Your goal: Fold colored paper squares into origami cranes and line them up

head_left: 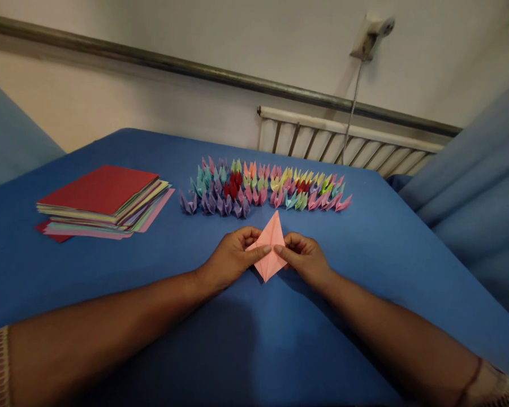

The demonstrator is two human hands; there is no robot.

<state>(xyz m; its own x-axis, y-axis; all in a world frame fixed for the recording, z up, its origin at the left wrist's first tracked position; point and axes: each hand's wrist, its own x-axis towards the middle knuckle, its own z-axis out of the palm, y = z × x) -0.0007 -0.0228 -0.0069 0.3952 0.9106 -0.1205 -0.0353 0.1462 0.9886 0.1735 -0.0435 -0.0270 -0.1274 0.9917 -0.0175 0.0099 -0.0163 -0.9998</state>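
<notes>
A pink folded paper (270,247), kite-shaped with its point away from me, lies on the blue table (152,265). My left hand (231,257) pinches its left edge, thumb and fingers closed on the paper. My right hand (306,257) pinches its right edge in the same way. Just beyond the paper stand rows of small folded paper cranes (263,189) in purple, teal, red, pink, yellow and green.
A stack of coloured paper sheets (104,200) with a red sheet on top lies at the left of the table. A white slatted rail (348,141) and a metal pipe run along the wall behind. Blue cloth hangs at the right.
</notes>
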